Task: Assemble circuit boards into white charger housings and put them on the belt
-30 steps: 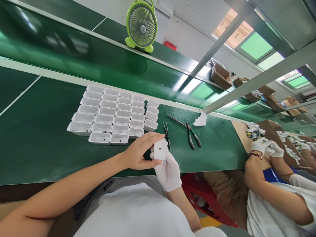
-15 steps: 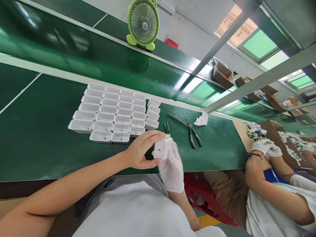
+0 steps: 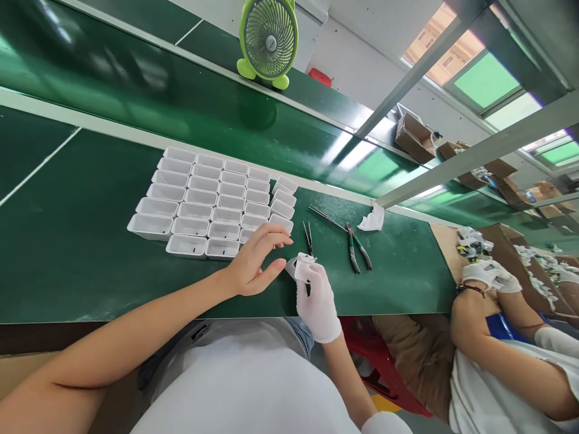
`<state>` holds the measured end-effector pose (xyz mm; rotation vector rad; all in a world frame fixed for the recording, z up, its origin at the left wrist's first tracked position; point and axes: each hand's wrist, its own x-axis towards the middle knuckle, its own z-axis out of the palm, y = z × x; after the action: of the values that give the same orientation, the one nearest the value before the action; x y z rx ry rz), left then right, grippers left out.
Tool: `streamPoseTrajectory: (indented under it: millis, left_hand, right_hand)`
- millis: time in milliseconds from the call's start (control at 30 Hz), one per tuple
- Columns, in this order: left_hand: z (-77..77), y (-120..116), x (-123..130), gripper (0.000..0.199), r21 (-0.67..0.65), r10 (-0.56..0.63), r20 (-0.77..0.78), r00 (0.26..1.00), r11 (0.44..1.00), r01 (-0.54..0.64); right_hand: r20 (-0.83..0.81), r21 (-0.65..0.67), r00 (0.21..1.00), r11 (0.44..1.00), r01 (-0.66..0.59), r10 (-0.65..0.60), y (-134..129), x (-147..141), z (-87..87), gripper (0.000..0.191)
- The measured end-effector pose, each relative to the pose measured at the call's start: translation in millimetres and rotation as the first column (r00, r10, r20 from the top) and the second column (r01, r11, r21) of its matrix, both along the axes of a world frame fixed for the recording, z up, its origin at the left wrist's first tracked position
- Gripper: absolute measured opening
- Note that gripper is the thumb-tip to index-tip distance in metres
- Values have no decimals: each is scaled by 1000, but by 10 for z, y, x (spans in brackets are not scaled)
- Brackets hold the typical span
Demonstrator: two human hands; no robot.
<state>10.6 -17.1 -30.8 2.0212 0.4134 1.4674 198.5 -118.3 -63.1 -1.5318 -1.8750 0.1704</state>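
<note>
My bare left hand (image 3: 256, 263) is open, its fingers and thumb apart and nothing between them. Just to its right, my gloved right hand (image 3: 318, 298) is closed on a small white plastic box (image 3: 304, 260). The box is tilted, and the glove covers part of it. Left of my hands stand rows of open white plastic boxes (image 3: 185, 245), packed side by side on the green table (image 3: 90, 265). Some of them show a small dark slot. Beyond the held box lie black tweezers (image 3: 309, 239).
Green-handled pliers (image 3: 352, 248) and long thin tweezers (image 3: 326, 217) lie to the right, near a crumpled white glove or cloth (image 3: 372, 217). A green fan (image 3: 270, 42) stands on the back shelf. At far right, a co-worker's gloved hands (image 3: 491, 275) are beside cardboard boxes.
My left hand has let go of the white box and opened. My right hand keeps hold of the box, which has turned so its slotted face no longer shows.
</note>
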Motion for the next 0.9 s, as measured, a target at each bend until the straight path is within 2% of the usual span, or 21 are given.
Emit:
streamPoseTrajectory:
  millis: [100,167,233,267,367,433,533,600,633,667,700,733,800,833,900]
  left_hand:
    - [-5,-16,4,26,-2,-11,-28,1000,1000,11]
    - [-12,-25,5,26,2,-15,-39,999,1000,15]
    - [-14,-30,8,25,2,-9,-43,999,1000,9]
    - [-11,-32,10,24,0,-3,-41,999,1000,3]
    - [11,-34,12,22,-2,6,-39,999,1000,-6]
    - [25,-34,8,22,4,3,-42,999,1000,-3]
    - [20,-28,3,27,43,-41,-40,998,998,42]
    - [0,-20,9,36,122,-94,-19,995,988,95]
    - [-13,-17,15,43,165,-117,-7,993,979,117]
    - [-27,-16,23,50,199,-136,-1,991,971,133]
    - [-39,-17,32,57,220,-149,-2,989,965,146]
    - [-51,-20,40,63,225,-157,-10,988,962,155]
    - [-67,-33,51,68,211,-153,-32,988,965,156]
    - [-72,-40,52,68,197,-144,-44,989,969,150]
    - [-75,-50,48,68,166,-123,-65,990,977,132]
  right_hand:
    - [-79,40,997,999,-20,23,-34,3,76,30]
    - [-156,170,988,985,31,-4,-77,0,98,37]
    - [-170,221,985,973,71,-33,-106,-12,78,41]
    - [-139,195,990,979,63,-36,-110,-20,55,39]
    - [-9,-4,1000,1000,-12,12,-88,-38,-18,33]
    - [2,-47,1000,999,-16,16,-71,-44,-32,31]
    - [-144,-8,988,998,-60,58,-98,-67,36,31]
    - [-363,41,931,999,-21,35,-151,-108,134,31]
    - [-502,26,865,999,34,-16,-180,-137,194,31]
    - [-643,-30,762,996,83,-83,-203,-170,258,31]
    - [-767,-115,624,989,94,-148,-217,-206,321,31]
    - [-859,-205,469,977,50,-204,-220,-241,379,32]
    - [-944,-304,179,943,-135,-278,-194,-304,465,36]
    - [-952,-307,57,926,-221,-302,-172,-329,488,38]
    - [-924,-303,-129,897,-322,-359,-126,-362,495,40]
